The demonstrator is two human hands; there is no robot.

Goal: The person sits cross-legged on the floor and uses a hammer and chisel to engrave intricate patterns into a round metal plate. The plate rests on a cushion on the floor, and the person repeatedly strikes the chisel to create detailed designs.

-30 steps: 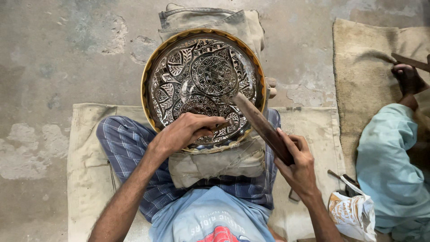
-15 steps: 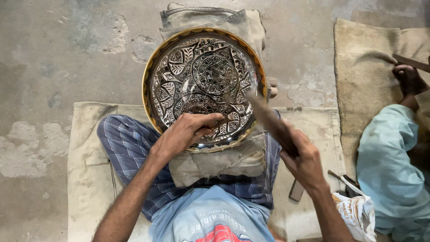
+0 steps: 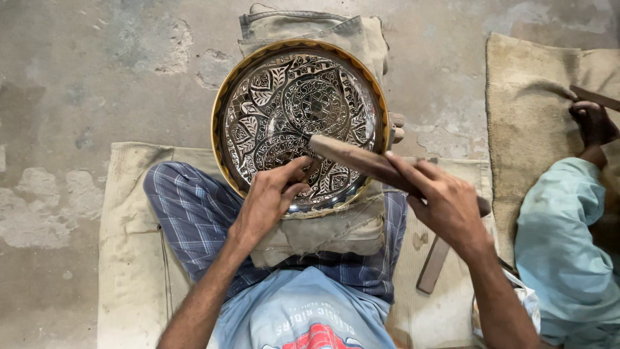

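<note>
A round engraved metal plate (image 3: 303, 103) with a brass rim leans on a folded cloth pad (image 3: 323, 236) over my crossed legs. My left hand (image 3: 268, 197) rests on the plate's lower part, its fingers pinched around a thin tool that is mostly hidden. My right hand (image 3: 445, 203) grips a wooden beater (image 3: 355, 158). The beater lies nearly level across the plate, and its far end sits just above my left fingertips.
I sit on a beige mat (image 3: 129, 213) on a worn concrete floor. A flat bar (image 3: 433, 265) and a white bag (image 3: 523, 304) lie by my right knee. Another person in a pale teal garment (image 3: 568, 239) sits at right, their hand (image 3: 591, 123) on another mat.
My right hand has swung the wooden beater down and leftward from a raised tilt to just over my left fingertips. My left hand has stayed on the plate.
</note>
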